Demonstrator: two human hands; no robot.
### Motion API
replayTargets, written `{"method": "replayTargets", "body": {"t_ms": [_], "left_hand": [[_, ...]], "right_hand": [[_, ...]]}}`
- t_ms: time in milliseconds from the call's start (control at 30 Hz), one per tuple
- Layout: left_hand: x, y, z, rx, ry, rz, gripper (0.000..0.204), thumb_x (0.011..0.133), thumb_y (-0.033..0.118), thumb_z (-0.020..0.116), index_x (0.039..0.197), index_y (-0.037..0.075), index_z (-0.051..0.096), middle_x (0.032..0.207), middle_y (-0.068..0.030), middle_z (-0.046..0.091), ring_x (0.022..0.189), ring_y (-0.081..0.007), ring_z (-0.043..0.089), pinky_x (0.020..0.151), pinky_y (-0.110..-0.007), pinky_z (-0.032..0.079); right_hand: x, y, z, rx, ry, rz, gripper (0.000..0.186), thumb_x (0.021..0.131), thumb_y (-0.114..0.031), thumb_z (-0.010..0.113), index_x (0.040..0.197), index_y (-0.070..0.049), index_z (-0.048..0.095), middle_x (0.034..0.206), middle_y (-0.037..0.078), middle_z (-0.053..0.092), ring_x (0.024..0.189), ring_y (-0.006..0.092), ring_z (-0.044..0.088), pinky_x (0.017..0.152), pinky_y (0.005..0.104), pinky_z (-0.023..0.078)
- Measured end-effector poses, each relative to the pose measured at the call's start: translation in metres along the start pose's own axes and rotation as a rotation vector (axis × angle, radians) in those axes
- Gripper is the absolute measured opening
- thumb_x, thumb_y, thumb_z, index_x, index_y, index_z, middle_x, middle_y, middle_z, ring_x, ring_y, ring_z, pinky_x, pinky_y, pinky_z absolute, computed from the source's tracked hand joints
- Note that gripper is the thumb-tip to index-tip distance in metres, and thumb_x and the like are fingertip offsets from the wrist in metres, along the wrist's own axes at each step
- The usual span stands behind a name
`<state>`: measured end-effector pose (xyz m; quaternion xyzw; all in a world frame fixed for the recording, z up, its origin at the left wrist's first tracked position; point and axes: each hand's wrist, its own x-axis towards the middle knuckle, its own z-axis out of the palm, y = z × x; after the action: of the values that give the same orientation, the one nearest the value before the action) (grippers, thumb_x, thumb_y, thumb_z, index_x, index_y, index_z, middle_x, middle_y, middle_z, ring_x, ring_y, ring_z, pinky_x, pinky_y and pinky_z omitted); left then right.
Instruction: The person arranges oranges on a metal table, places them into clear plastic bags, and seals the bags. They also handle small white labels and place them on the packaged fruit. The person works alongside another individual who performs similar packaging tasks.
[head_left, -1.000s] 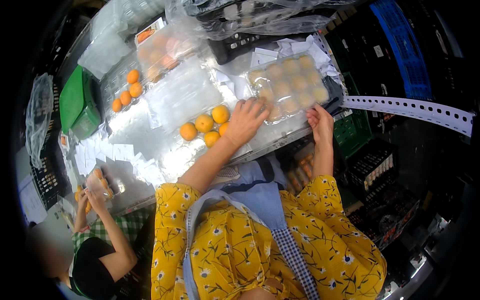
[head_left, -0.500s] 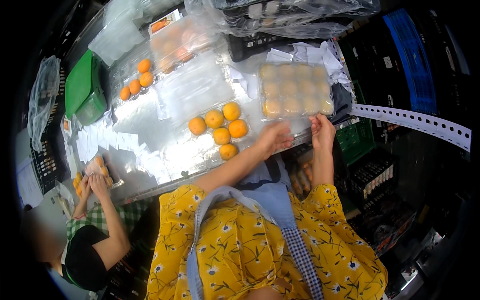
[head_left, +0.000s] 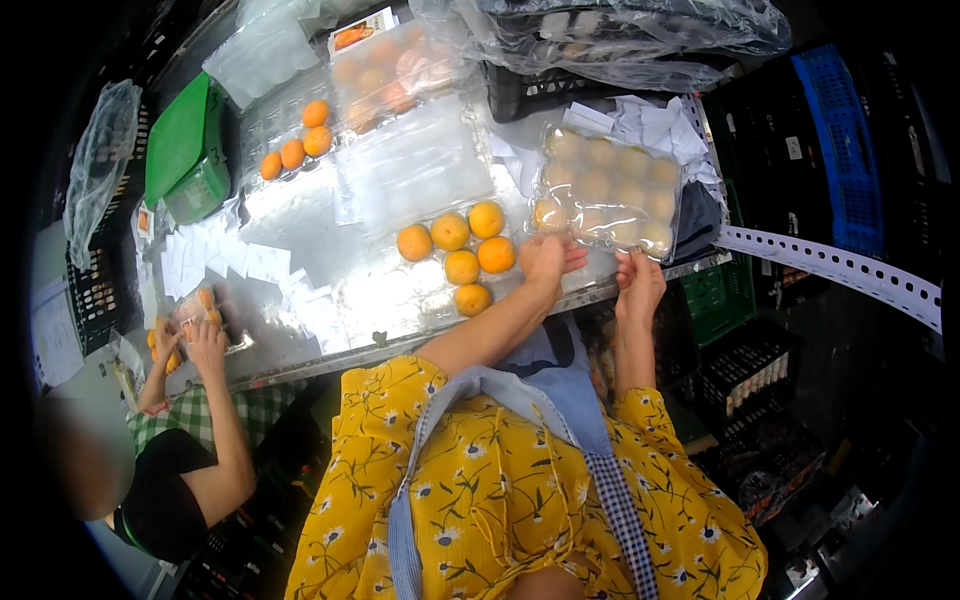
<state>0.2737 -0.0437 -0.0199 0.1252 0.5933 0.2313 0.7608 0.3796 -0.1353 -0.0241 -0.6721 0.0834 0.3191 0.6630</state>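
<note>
A closed clear plastic fruit pack (head_left: 603, 192) with rows of pale yellow-orange round fruit lies tilted at the right of the metal table. At its near edge, my right hand (head_left: 638, 285) pinches the plastic rim. My left hand (head_left: 549, 262) is by the near left corner, fingers stretched out and holding nothing; I cannot tell whether they touch the pack. Left of it, an open clear tray (head_left: 432, 283) holds several oranges (head_left: 461, 266) in its near part, and its clear lid (head_left: 415, 165) lies folded back behind.
Farther left, another open tray holds several oranges (head_left: 292, 153). Behind stand a filled pack (head_left: 385, 75) and a plastic-covered black crate (head_left: 520, 90). A green-lidded tub (head_left: 185, 150) and paper slips (head_left: 225, 258) are at left, near a co-worker's hands (head_left: 200, 340). A perforated white strip (head_left: 830, 258) juts out right.
The fruit pack has turned clockwise, its right side coming nearer, with my right hand still on the rim. My left hand has moved up toward the near left corner. The whole view has shifted slightly.
</note>
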Motion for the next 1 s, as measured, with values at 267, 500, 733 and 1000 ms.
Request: {"method": "replayTargets", "body": {"t_ms": [267, 500, 733, 1000], "left_hand": [[-0.015, 0.014, 0.029, 0.125, -0.370, -0.144, 0.041, 0.092, 0.030, 0.057, 0.108, -0.008, 0.055, 0.104, -0.0179, 0.062, 0.080, -0.0281, 0.066, 0.065, -0.037, 0.058], [-0.056, 0.064, -0.079, 0.539, -0.346, 0.611, 0.022, 0.090, 0.016, 0.060, 0.109, 0.006, 0.060, 0.088, -0.0041, 0.063, 0.070, -0.0153, 0.062, 0.058, -0.024, 0.050], [-0.046, 0.074, -0.253, 0.882, 0.631, 0.874, 0.037, 0.083, 0.011, 0.064, 0.118, 0.002, 0.053, 0.111, -0.0124, 0.054, 0.081, -0.0200, 0.057, 0.069, -0.031, 0.048], [-0.061, 0.076, -0.259, 0.794, 0.485, 0.916, 0.039, 0.081, 0.009, 0.065, 0.117, 0.003, 0.053, 0.109, -0.0120, 0.056, 0.086, -0.0205, 0.056, 0.074, -0.031, 0.048]], "right_hand": [[0.076, -0.064, 0.000, -0.189, -0.190, -0.196, 0.017, 0.088, -0.019, 0.063, 0.088, -0.002, 0.062, 0.076, 0.009, 0.065, 0.059, 0.0122, 0.060, 0.050, 0.0213, 0.049], [0.007, -0.080, 0.015, -0.751, -0.507, -0.083, 0.025, 0.089, -0.022, 0.064, 0.100, 0.000, 0.064, 0.076, 0.005, 0.064, 0.060, 0.0099, 0.061, 0.052, 0.0198, 0.049], [-0.070, -0.010, 0.098, -1.155, -0.945, -0.933, 0.045, 0.073, -0.018, 0.075, 0.113, -0.006, 0.059, 0.104, 0.010, 0.061, 0.091, 0.0261, 0.061, 0.076, 0.0352, 0.050], [-0.068, 0.004, 0.102, -1.283, -0.899, -0.706, 0.041, 0.073, -0.020, 0.076, 0.107, -0.002, 0.060, 0.099, 0.009, 0.062, 0.077, 0.0193, 0.062, 0.066, 0.0333, 0.050]]}}
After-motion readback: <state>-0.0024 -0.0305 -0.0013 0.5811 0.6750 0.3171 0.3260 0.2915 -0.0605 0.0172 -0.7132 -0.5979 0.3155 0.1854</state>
